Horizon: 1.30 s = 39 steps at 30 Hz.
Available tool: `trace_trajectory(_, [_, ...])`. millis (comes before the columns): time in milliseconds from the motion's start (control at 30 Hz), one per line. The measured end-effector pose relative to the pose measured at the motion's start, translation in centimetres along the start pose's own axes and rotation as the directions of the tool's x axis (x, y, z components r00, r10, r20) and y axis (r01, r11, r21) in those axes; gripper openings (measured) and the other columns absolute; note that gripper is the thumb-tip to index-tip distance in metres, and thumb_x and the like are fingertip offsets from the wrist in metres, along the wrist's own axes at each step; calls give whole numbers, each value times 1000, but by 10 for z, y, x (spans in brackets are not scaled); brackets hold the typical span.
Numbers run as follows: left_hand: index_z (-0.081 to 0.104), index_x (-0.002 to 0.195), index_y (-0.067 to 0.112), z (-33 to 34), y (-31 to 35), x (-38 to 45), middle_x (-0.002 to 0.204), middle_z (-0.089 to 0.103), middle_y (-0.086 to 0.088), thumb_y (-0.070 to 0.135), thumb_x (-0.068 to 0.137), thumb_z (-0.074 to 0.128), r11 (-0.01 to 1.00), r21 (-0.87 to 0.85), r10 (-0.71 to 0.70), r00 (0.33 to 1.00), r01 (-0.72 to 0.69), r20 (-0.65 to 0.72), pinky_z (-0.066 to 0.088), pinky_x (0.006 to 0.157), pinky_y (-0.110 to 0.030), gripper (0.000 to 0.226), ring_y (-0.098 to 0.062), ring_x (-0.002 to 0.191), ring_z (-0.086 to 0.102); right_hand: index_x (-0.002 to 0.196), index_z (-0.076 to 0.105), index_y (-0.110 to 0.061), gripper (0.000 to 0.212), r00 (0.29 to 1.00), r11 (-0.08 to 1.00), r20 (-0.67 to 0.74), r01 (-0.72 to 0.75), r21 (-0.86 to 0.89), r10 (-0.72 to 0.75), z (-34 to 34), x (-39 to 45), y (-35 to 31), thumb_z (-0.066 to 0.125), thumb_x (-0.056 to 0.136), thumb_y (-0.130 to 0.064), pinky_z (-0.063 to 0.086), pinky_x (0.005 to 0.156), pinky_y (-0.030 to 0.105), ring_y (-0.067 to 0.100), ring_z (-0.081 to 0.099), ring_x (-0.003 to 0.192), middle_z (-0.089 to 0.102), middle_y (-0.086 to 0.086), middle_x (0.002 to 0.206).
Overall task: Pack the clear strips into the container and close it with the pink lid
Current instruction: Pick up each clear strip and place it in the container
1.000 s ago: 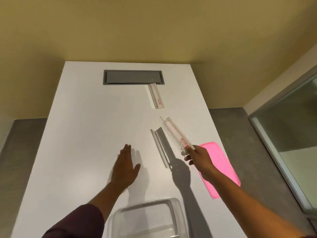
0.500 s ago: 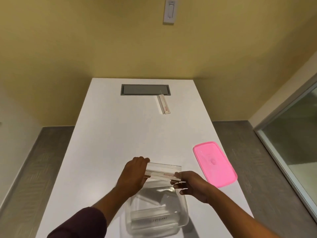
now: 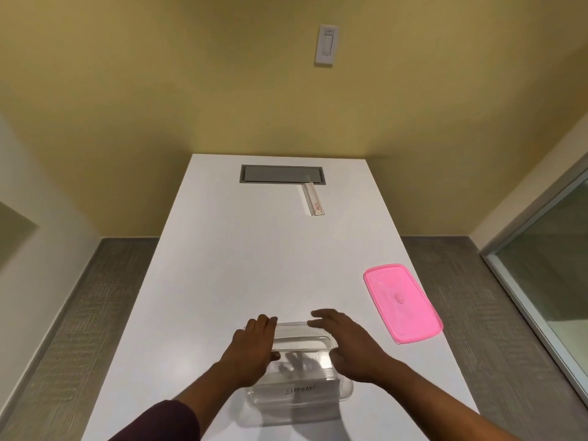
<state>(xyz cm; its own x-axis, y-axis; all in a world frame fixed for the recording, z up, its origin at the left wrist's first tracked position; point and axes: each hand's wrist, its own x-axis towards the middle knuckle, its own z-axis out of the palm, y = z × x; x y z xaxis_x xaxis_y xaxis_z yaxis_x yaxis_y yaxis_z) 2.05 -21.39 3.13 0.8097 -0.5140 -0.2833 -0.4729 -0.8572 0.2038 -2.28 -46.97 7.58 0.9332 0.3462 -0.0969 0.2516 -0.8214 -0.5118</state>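
Observation:
The clear container (image 3: pixel 345 393) stands on the white table (image 3: pixel 222 281) near its front edge. A clear strip (image 3: pixel 302 340) lies across the container's far half. My left hand (image 3: pixel 253 348) has its thumb and fingers around that strip's left end. My right hand (image 3: pixel 345 345) hovers over the right end with fingers spread, holding nothing. Lower in the container sits a white handwritten label (image 3: pixel 300 390). Another clear strip (image 3: pixel 313 200) lies far back on the table. The pink lid (image 3: pixel 402 302) lies flat to the right of the container.
A grey hatch (image 3: pixel 281 174) is set into the table's far end, touching the far strip. A yellow wall with a light switch (image 3: pixel 327 44) stands behind. Grey floor flanks the table, and a glass panel (image 3: pixel 547 265) stands at the right.
A second ago my right hand carried a strip over the table. Both hands then held it above the container. Now it lies in the container and my right hand has let go.

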Motion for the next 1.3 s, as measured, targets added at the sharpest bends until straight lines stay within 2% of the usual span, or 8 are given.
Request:
trace_trajectory(67, [16, 154, 13, 1, 0, -4, 142, 34, -6, 46, 99, 49, 1000, -16, -8, 1000, 9, 16, 46, 92, -41, 72, -27, 120, 43, 145, 44, -31, 74, 993, 1000, 118, -4, -7, 5, 4, -3, -2, 54, 74, -15, 40, 111, 31, 10, 29, 144, 29, -12, 159])
trace_trajectory(200, [14, 155, 13, 7, 3, -7, 145, 32, -6, 44, 99, 50, 998, -67, 16, 1000, -15, 16, 49, 94, -41, 73, -26, 123, 41, 148, 37, -31, 66, 995, 958, 84, 78, -276, -57, 21, 0, -2, 60, 86, -30, 44, 103, 37, 19, 35, 138, 37, -6, 154])
trace_trajectory(333, [17, 156, 15, 11, 2, -6, 147, 33, -5, 39, 99, 52, 995, -90, 44, 999, -45, -10, 48, 97, -38, 71, -25, 124, 44, 142, 44, -30, 61, 999, 946, 52, 26, -323, -10, 34, 6, 6, 67, 87, -25, 47, 89, 34, 21, 52, 119, 52, -6, 137])
trace_trajectory(533, [30, 152, 19, 18, -8, 2, 148, 41, -2, 30, 95, 59, 992, -22, 123, 992, -123, -5, 47, 99, -39, 66, -24, 134, 41, 129, 59, -27, 61, 999, 941, 28, -29, -336, 40, 43, 6, 20, 78, 71, -19, 49, 95, 31, 18, 62, 109, 66, -8, 119])
trace_trajectory(700, [44, 140, 16, 22, -6, 10, 133, 61, -2, 25, 93, 59, 983, 146, 112, 994, -113, 17, 45, 85, -41, 50, -29, 111, 61, 131, 59, -27, 66, 992, 942, 67, -83, -324, 111, 55, 11, 23, 72, 70, -8, 57, 76, 33, 18, 66, 107, 69, -11, 124])
trace_trajectory(900, [55, 116, 12, 23, -7, 17, 105, 70, -4, 8, 91, 53, 963, 257, 63, 996, -78, 68, 38, 102, -39, 25, -30, 86, 68, 145, 46, -21, 67, 981, 937, 134, -91, -337, 143, 75, 26, 26, 54, 82, -1, 54, 91, 40, 24, 55, 128, 57, -1, 144])
trace_trajectory(1000, [60, 114, 8, 25, -4, 23, 98, 70, -5, 3, 87, 55, 946, 312, 65, 995, -86, 77, 25, 119, -41, 27, -29, 86, 69, 137, 51, -21, 58, 973, 938, 144, -124, -323, 178, 83, 32, 30, 53, 82, -2, 54, 89, 39, 25, 59, 123, 65, -1, 131])
trace_trajectory(1300, [62, 103, -1, 29, 12, 31, 90, 65, -13, -9, 74, 59, 874, 420, 162, 962, -244, 220, 34, 114, -43, 30, -30, 79, 65, 108, 56, -17, 35, 937, 900, 216, -172, -401, 275, 83, 45, 34, 54, 79, 3, 52, 68, 35, 29, 64, 87, 66, 4, 97])
